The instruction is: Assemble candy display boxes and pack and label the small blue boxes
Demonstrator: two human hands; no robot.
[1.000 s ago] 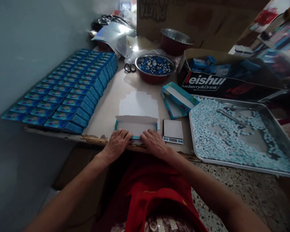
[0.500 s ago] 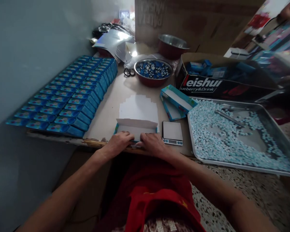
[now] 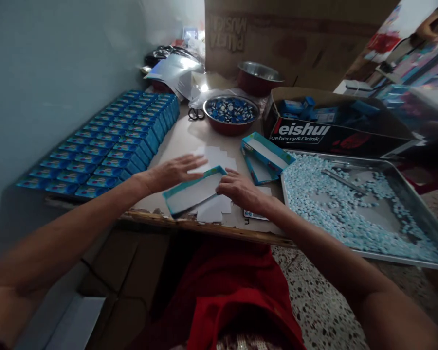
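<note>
A shallow blue cardboard box point(image 3: 193, 193) with a white inside lies slanted near the table's front edge. White cardboard flaps point(image 3: 211, 209) show in front of it and behind it. My left hand point(image 3: 177, 170) is stretched over the box's far side, fingers extended, not closed on anything. At the box's right end, my right hand point(image 3: 237, 188) has its fingers bent round the corner and grips it. Beneath the right wrist, a small scale point(image 3: 255, 214) is partly hidden. Two more blue box pieces point(image 3: 266, 155) lie beyond, to the right.
Rows of packed blue boxes point(image 3: 109, 141) stand at the left by the wall. Behind are a bowl of blue wrapped pieces point(image 3: 230, 129) and scissors point(image 3: 196, 114). A metal tray point(image 3: 290, 226) of pale blue sweets and a black carton point(image 3: 336, 138) fill the right.
The box has turned from straight to slanted and its large back flap has dropped flatter. My left hand has moved forward off the front edge; my right hand has shifted to the right end.
</note>
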